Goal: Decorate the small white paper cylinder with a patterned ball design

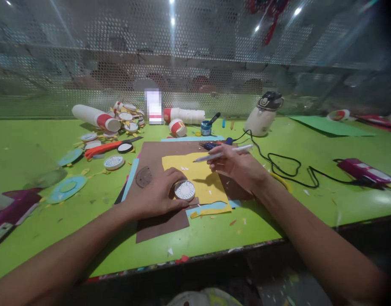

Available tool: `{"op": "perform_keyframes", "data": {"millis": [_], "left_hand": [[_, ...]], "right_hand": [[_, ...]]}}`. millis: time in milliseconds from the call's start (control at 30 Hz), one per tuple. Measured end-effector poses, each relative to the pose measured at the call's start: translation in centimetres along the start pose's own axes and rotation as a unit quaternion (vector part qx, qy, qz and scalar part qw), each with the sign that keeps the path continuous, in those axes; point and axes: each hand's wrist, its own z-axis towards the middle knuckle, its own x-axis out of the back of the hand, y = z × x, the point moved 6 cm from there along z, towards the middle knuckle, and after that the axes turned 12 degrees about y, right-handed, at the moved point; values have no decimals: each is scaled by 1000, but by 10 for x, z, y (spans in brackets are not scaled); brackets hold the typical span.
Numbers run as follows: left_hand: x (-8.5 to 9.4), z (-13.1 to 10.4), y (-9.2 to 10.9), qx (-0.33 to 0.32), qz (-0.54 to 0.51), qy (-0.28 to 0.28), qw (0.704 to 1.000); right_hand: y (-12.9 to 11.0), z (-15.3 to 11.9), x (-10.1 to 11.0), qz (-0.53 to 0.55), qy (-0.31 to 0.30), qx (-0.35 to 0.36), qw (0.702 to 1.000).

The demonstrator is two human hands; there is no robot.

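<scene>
My left hand (162, 189) curls its fingers and thumb around a small round white disc (184, 191) with a speckled top. The disc rests on a yellow paper sheet (202, 170). Above the right part of that sheet, my right hand (235, 165) holds a white pen (243, 148), its tip pointing left over the paper. Under the yellow sheet lie brown paper (163, 225) and light blue paper. A dark half-round shape (143, 177) shows on the brown paper, left of my left hand.
Paper cups (187, 115), a glue jar (206, 128) and a kettle (261, 114) stand or lie at the back. Orange scissors (103, 148) and paper discs (114, 162) are left. A black cord runs right to a maroon power strip (363, 172). Another maroon device (15, 214) sits far left.
</scene>
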Motion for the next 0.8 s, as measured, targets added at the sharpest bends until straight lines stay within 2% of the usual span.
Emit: {"op": "perform_keyframes", "data": {"millis": [100, 267, 367, 800], "left_hand": [[0, 0, -1, 8, 10, 4, 1000], [3, 1, 0, 35, 12, -4, 999], [4, 1, -1, 47, 12, -17, 999], [5, 0, -1, 42, 30, -7, 999]], "right_hand": [[7, -2, 9, -3, 41, -3, 999], [4, -2, 28, 11, 131, 13, 991], [4, -1, 31, 15, 155, 17, 988], [2, -11, 19, 33, 159, 11, 987]]}}
